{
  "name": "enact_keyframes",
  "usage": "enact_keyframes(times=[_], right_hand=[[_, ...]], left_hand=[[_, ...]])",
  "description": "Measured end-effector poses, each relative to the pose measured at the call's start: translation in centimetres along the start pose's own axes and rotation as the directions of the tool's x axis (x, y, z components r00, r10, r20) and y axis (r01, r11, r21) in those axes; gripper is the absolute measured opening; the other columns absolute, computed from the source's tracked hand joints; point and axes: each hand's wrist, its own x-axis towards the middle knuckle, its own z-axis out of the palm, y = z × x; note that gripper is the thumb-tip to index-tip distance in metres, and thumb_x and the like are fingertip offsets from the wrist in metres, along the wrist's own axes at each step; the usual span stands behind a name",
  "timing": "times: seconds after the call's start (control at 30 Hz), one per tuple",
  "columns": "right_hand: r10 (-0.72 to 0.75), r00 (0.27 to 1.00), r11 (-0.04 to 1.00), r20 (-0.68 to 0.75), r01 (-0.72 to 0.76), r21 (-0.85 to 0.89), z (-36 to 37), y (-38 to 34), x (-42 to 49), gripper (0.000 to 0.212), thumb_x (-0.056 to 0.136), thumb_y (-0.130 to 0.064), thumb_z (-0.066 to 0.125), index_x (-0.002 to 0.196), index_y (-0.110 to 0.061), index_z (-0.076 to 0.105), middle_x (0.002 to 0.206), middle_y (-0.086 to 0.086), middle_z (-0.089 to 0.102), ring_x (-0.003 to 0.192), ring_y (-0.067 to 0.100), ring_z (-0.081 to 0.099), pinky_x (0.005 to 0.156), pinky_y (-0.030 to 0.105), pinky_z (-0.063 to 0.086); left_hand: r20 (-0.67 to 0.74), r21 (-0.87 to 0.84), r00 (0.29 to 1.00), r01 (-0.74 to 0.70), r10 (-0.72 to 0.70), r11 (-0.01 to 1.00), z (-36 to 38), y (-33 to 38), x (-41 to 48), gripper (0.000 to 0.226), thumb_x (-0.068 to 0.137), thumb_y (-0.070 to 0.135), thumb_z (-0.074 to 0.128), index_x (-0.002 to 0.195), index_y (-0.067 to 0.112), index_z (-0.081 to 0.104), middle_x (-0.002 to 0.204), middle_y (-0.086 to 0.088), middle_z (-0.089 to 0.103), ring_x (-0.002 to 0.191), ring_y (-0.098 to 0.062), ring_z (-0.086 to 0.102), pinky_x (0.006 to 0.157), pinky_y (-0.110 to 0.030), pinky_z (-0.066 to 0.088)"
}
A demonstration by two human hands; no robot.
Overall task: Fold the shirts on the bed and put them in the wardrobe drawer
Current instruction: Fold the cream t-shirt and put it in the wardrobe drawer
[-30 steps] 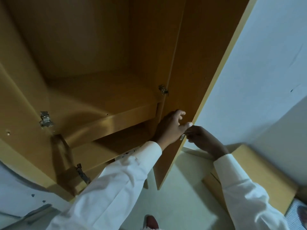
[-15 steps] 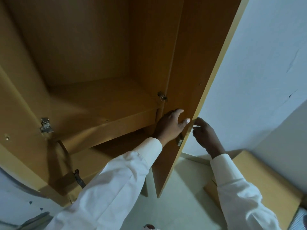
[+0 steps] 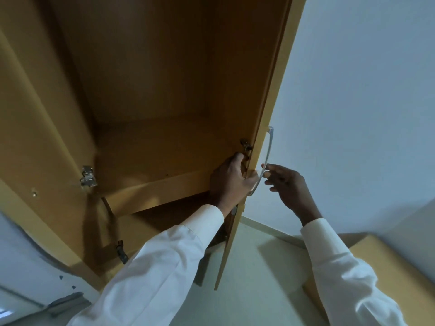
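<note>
A tan wooden wardrobe (image 3: 146, 74) stands open in front of me, with a bare shelf (image 3: 155, 149) inside. Its right door (image 3: 266, 78) is seen nearly edge-on and carries a curved silver handle (image 3: 267, 158) on its outer face. My left hand (image 3: 231, 180) grips the door's edge from the inside, fingers curled round it just below a metal hinge (image 3: 245, 145). My right hand (image 3: 286, 184) hovers just outside the door with loosely bent fingers, fingertips at the handle. No shirts or bed are in view.
The left door (image 3: 35, 137) hangs open with a metal hinge (image 3: 88, 176) on it. A white wall (image 3: 364, 90) is to the right. A tan piece of furniture (image 3: 386, 260) stands low at the right on a pale floor (image 3: 259, 278).
The right door has swung so its silver handle now shows. My left hand moved up along the door's edge, and my right hand lifted away from it to the handle.
</note>
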Motion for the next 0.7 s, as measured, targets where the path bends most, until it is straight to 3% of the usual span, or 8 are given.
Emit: enact_keyframes(times=[0.2, 0.27, 0.37, 0.57, 0.7], right_hand=[[-0.081, 0.983, 0.996, 0.167, 0.076, 0.038, 4.3, -2.0, 4.3, 0.013, 0.095, -0.019, 0.062, 0.1, -0.026, 0.071, 0.088, -0.002, 0.071, 0.086, 0.014, 0.067, 0.072, 0.03, 0.059], [-0.108, 0.962, 0.994, 0.251, 0.1, 0.045, 6.5, -2.6, 6.0, 0.014, 0.098, -0.02, 0.058, 0.107, -0.022, 0.069, 0.092, -0.004, 0.071, 0.089, 0.011, 0.067, 0.072, 0.029, 0.059], [-0.105, 0.94, 0.994, 0.325, 0.089, 0.064, 9.6, -3.3, 8.5, 0.018, 0.1, -0.024, 0.053, 0.112, -0.02, 0.065, 0.1, 0.001, 0.071, 0.096, 0.016, 0.068, 0.075, 0.034, 0.06], [-0.148, 0.942, 0.989, 0.302, 0.15, 0.017, 14.2, -3.7, 13.3, 0.028, 0.086, -0.048, 0.045, 0.102, -0.031, 0.061, 0.09, -0.002, 0.073, 0.085, 0.021, 0.07, 0.073, 0.051, 0.057], [-0.149, 0.938, 0.988, 0.314, 0.15, 0.019, 15.7, -3.9, 15.5, 0.028, 0.081, -0.049, 0.038, 0.099, -0.037, 0.057, 0.089, -0.002, 0.071, 0.083, 0.023, 0.068, 0.072, 0.05, 0.058]], left_hand=[[-0.136, -0.018, 0.98, 0.146, -0.147, 0.989, -4.2, -2.9, 0.8, 0.028, 0.089, 0.034, 0.066, 0.112, 0.021, 0.06, 0.104, 0.009, 0.066, 0.079, -0.004, 0.062, 0.058, -0.013, 0.042], [-0.203, -0.005, 0.963, 0.18, -0.178, 0.984, -5.2, -4.1, 1.7, 0.021, 0.091, 0.032, 0.065, 0.109, 0.022, 0.061, 0.105, 0.009, 0.067, 0.081, -0.002, 0.062, 0.061, -0.013, 0.043], [-0.265, -0.016, 0.931, 0.257, -0.252, 0.966, -6.3, -5.5, 3.6, 0.029, 0.094, 0.028, 0.061, 0.122, 0.018, 0.059, 0.118, 0.003, 0.066, 0.101, -0.012, 0.064, 0.073, -0.017, 0.045], [-0.158, -0.161, 0.895, 0.392, -0.416, 0.906, -7.8, -6.5, 7.6, 0.048, 0.101, 0.031, 0.049, 0.147, 0.02, 0.039, 0.146, -0.003, 0.047, 0.129, -0.02, 0.049, 0.091, -0.024, 0.04], [-0.129, -0.238, 0.885, 0.411, -0.448, 0.88, -7.9, -7.1, 9.6, 0.046, 0.103, 0.03, 0.044, 0.147, 0.021, 0.038, 0.146, -0.001, 0.046, 0.126, -0.014, 0.048, 0.091, -0.021, 0.036]])
